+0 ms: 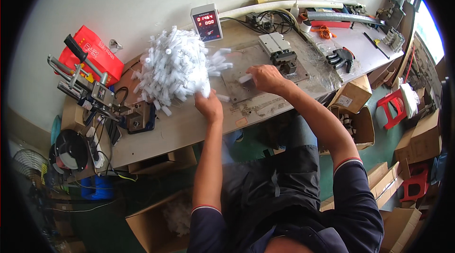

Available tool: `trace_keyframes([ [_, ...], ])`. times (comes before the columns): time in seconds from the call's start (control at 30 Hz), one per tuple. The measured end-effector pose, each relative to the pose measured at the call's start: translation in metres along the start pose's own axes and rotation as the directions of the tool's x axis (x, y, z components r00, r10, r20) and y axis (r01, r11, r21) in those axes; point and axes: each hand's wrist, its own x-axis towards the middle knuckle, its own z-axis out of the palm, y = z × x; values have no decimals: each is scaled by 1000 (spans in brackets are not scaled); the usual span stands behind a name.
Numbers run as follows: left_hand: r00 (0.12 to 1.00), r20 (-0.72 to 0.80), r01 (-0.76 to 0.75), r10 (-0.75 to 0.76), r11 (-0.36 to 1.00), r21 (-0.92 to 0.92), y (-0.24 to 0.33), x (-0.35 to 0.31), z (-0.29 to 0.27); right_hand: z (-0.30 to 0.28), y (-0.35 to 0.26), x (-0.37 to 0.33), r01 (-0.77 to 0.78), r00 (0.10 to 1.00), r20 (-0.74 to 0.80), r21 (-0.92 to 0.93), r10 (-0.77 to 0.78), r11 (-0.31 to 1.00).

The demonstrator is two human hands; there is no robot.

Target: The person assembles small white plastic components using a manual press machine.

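Observation:
A big heap of small white ribbed plastic pieces (173,63) is piled on the workbench (166,134). My left hand (209,106) is at the heap's lower right edge, its fingers closed against white pieces and partly hidden by them. Another loose piece lies just right of that hand. My right hand (268,78) is closed in a pinch, with a short white plastic piece (245,78) sticking out leftward at its fingertips. It is over a flat metal plate (237,89), in front of a small metal press fixture (282,54).
Behind the heap stands a counter box (207,22) with a red display. At left are a lever hand press (102,94) and a red bag (90,54). A black glove (341,58) lies at right. Cardboard boxes (353,94) and a red stool (393,108) stand beside the bench.

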Motion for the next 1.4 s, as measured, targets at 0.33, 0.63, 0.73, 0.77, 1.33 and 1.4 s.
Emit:
trace_keyframes([
  [0.33,1000,17,14,-15,1000,18,-1,1,-1,6,6,-11,94,985,-126,-157,-114,983],
  [0.63,998,16,67,-66,992,-108,1,1,-5,-5,13,-90,-281,876,-348,196,335,939],
  [0.73,995,49,89,-84,991,-98,7,0,-1,-15,34,-99,-420,803,-369,204,467,884],
  [0.77,995,62,87,-80,989,-118,9,0,-1,-17,37,-99,-453,779,-363,237,511,860],
  [1.33,971,126,222,-204,963,-155,33,-6,-3,-11,48,-75,-569,687,-376,254,622,782],
  [1.4,971,130,217,-199,965,-147,35,-8,-3,-11,46,-75,-568,675,-380,279,632,774],
])
